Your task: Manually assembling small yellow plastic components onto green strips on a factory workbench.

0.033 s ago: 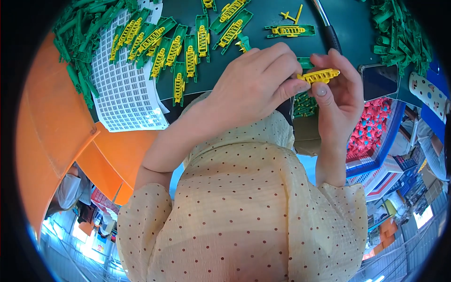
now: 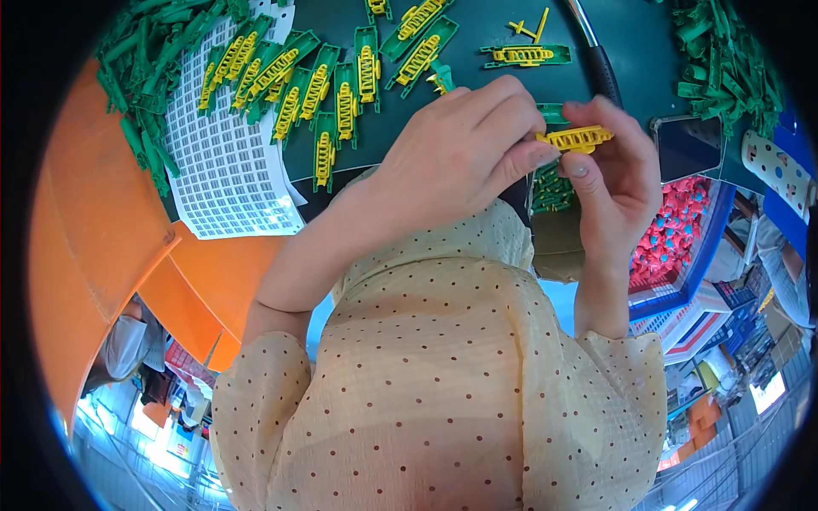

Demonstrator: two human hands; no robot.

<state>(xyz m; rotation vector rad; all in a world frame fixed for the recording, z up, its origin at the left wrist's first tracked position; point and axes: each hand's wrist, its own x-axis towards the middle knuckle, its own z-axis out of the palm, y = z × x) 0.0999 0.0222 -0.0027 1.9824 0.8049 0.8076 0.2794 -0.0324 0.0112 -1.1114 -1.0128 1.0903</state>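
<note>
A yellow ladder-like plastic piece (image 2: 581,138) with small slots along it is held between my two hands, above the table's near edge. My left hand (image 2: 460,157) is closed and pinches its left end between thumb and fingertips. Thumb and fingers of my right hand (image 2: 620,175) grip it from the right, the thumb below it. Just behind the fingers lies a green plastic part (image 2: 552,112), partly hidden. Farther back rests a green holder with a yellow piece in it (image 2: 524,56), and beside that are loose thin yellow parts (image 2: 530,34).
Several green-and-yellow assemblies (image 2: 345,111) lie on the left, some on a printed white sheet (image 2: 226,187). Green parts are heaped at far left (image 2: 141,68) and far right (image 2: 724,68). A dark-handled tool (image 2: 601,68), a phone (image 2: 688,145) and a blue-rimmed crate of pink items (image 2: 673,300) are to the right.
The yellow piece and my right fingers have shifted very slightly. My left hand keeps its pinch, and the things on the table have not moved.
</note>
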